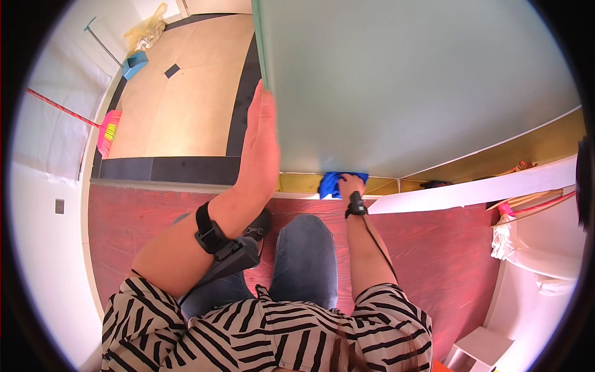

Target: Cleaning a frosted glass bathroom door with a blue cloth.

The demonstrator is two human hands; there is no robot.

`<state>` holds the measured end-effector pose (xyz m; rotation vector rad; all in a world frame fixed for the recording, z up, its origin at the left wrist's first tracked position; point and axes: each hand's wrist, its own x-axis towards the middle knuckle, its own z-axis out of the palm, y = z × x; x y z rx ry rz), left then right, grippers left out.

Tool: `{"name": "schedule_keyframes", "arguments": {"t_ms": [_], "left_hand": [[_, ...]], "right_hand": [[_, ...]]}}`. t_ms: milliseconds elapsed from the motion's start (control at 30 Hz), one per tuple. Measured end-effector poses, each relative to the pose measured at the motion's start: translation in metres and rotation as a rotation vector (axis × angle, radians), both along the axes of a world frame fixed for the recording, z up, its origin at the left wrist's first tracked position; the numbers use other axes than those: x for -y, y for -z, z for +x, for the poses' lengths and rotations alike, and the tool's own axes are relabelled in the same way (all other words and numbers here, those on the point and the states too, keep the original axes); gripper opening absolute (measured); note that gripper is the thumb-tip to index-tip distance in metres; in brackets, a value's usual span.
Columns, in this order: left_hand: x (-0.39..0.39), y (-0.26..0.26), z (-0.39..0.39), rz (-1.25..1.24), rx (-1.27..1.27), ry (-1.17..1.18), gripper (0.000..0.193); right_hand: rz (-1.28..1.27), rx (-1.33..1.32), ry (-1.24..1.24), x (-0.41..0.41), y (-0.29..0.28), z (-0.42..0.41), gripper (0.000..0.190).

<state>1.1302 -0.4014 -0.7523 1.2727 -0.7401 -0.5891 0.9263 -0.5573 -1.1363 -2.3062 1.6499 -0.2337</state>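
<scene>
A large grey-green panel (409, 83) with a smooth, faintly reflective face takes up the upper right. My left hand (264, 125) lies along its left edge, seen side-on with the fingers stretched forward, and appears to hold nothing. Lower down, my right hand (352, 185) has its fingers on a crumpled blue cloth (329, 184). The cloth lies against a yellowish strip (300, 182) along the panel's lower edge. Part of the cloth is hidden under the fingers. Each forearm wears a black strapped device.
Red wood-grain flooring (432, 260) surrounds my knees. At left are a pink broom (109, 132), a blue dustpan (135, 65) and a yellowish plastic bag (148, 30). A white board (483, 183) runs along the right, with a white shelf unit (483, 344) below. Beige tiles (190, 107) lie beyond.
</scene>
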Motion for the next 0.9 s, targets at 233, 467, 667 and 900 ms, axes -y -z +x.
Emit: {"name": "schedule_keyframes", "arguments": {"t_ms": [233, 467, 667, 900], "left_hand": [[-0.012, -0.035, -0.025, 0.086, -0.109, -0.083, 0.076], [0.001, 0.005, -0.007, 0.01, -0.048, -0.09, 0.068], [0.015, -0.01, -0.032, -0.018, -0.066, -0.118, 0.07], [0.018, -0.034, -0.049, -0.032, -0.055, -0.173, 0.072]], "right_hand": [[0.229, 0.677, 0.31, -0.014, -0.008, 0.018, 0.034], [0.533, 1.323, 0.289, -0.072, -0.122, 0.079, 0.016], [-0.02, 1.336, 0.115, -0.069, -0.209, 0.075, 0.013], [-0.188, 1.158, 0.193, -0.056, -0.148, 0.073, 0.02]]}}
